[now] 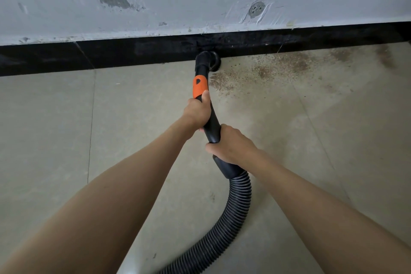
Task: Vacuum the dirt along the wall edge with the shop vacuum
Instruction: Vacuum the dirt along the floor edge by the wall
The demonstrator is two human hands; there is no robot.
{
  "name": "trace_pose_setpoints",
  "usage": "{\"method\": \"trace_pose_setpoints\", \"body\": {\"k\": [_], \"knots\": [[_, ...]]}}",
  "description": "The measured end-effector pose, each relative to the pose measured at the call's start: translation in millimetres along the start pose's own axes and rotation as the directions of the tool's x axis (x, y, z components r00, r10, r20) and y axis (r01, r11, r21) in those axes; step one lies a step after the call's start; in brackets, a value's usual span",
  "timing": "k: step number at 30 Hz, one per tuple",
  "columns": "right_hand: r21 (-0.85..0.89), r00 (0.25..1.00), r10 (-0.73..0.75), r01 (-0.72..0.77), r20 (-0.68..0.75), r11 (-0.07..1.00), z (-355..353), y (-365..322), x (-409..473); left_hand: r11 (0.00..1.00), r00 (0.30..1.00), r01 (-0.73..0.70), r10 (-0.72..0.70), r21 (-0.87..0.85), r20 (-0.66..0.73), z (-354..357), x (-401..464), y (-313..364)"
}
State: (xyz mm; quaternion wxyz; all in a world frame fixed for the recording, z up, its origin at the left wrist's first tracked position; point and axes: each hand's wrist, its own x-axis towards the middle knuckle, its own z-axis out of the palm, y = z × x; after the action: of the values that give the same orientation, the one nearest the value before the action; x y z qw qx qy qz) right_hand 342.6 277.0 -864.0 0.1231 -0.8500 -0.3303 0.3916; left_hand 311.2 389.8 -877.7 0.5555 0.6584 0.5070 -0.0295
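Both my left hand [198, 111] and right hand [231, 144] grasp the wand [212, 123], steadying its nozzle [208, 60] against the baseboard [111, 53], beside the dirt [262, 71].

Both bare forearms enter from the lower corners and converge toward the centre, the left from 7 o'clock, the right from 5 o'clock. The left hand [198, 111] is the farther one, at about 12 o'clock from the right: fingers wrapped round the black curved plastic vacuum wand [211, 122], thumb lying along it and pointing toward 12 o'clock. The right hand [231, 143] grips the same wand lower down, knuckles up, fingers curled over toward 9 o'clock. Both wrists are near straight. The hands are near each other, not touching.
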Motion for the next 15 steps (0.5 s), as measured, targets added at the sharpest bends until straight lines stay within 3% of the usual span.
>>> {"method": "trace_pose_setpoints", "body": {"k": [7, 15], "knots": [[-0.065, 0.99, -0.085, 0.093, 0.11, 0.994, 16.2, -22.3, -16.5, 0.996, 0.995, 0.036, -0.042, -0.076, -0.088, -28.9, -23.9, -29.7], [-0.084, 0.989, -0.062, 0.073, 0.135, 0.994, 30.6, -9.4, -52.8, 0.993, 0.998, 0.066, -0.067, -0.098, -0.011, -20.1, -57.0, -49.5]]}}
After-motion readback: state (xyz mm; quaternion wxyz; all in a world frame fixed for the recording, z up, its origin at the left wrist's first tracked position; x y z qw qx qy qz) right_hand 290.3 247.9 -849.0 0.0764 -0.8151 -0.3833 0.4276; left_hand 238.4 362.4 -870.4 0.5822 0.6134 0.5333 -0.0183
